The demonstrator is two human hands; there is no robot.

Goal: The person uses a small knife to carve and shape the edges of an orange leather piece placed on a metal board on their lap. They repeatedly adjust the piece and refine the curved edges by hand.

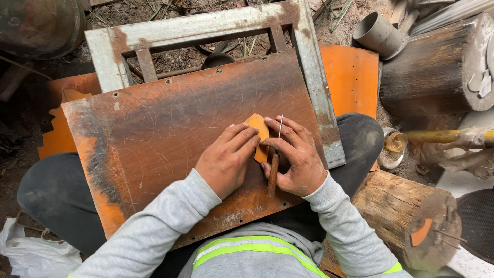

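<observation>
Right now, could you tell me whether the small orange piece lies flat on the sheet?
Flat: the small orange piece lies on the rusty metal sheet.

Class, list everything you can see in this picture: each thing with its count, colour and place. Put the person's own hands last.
Metal sheet: one, rusty orange-brown, across the person's lap.
Small template piece: one, orange, flat on the sheet under the fingers.
Scriber: one, wooden handle with thin metal point, beside the template.
Metal frame: one, grey, rust-patched, behind the sheet.
Logs: two, brown, at right.
Pipe piece: one, grey, top right.
Plastic bag: one, white, bottom left.
Left hand: pressing the template.
Right hand: holding the scriber.
</observation>
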